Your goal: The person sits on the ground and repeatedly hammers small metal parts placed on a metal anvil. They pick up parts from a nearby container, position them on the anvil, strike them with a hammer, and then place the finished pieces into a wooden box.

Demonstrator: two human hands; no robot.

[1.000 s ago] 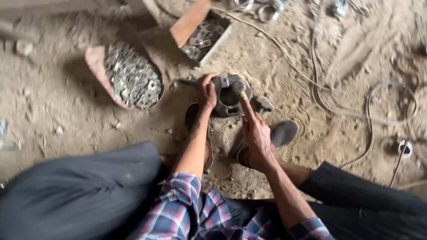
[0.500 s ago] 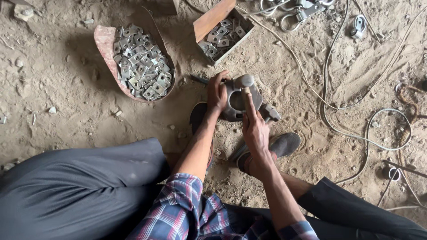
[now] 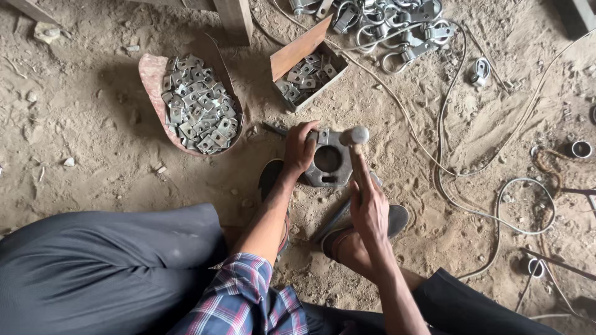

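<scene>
Left hand (image 3: 302,147): we are seeing it pressing closed on the left edge of the metal block (image 3: 329,162), which is lying on the sandy ground (image 3: 93,174).
Right hand (image 3: 370,211): we are seeing it gripping the hammer (image 3: 355,144) handle fully; the head is hovering over the block's top edge.
Nearby: a tray of metal plates (image 3: 195,111) is sitting left of the block.

The hammer (image 3: 355,149) has a dull metal head on a pale wooden handle, above a matt grey metal block (image 3: 328,162). Grey stamped metal plates (image 3: 197,113) lie heaped on the rough, dusty dirt floor (image 3: 93,155).

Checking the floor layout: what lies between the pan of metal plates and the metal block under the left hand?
In the head view, only bare sandy floor separates the pan from the block under the left hand.
</scene>
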